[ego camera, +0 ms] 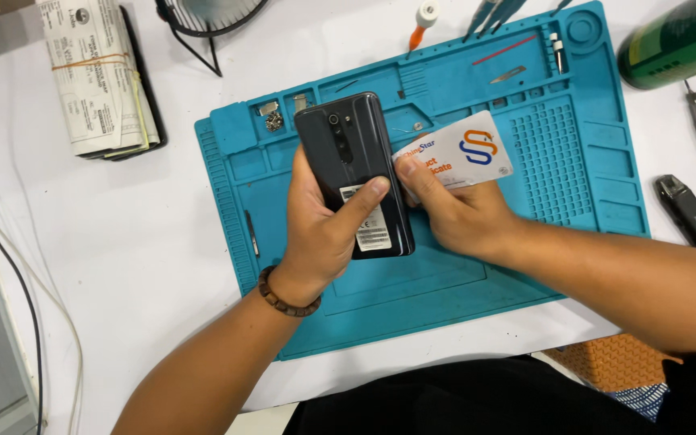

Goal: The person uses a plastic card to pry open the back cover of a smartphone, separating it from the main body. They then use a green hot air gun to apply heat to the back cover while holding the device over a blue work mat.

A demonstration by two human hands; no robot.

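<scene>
Single head-worn view, steeply downward and close over the blue work mat (590, 185), probably tilted slightly forward.

White plastic card (459, 153): rectangular, with an orange-and-blue emblem and coloured lettering; at about 1 o'clock from the picture's centre, edge against the phone's right side. Two stickers on the dark phone back (354, 173): a small white one (350, 192) near the centre, partly under a thumb, and a larger white barcode label (373, 234) just below, at 6 o'clock. Bundle of printed papers (98, 76), white, bound with rubber bands, at 10 o'clock on the bench.
</scene>
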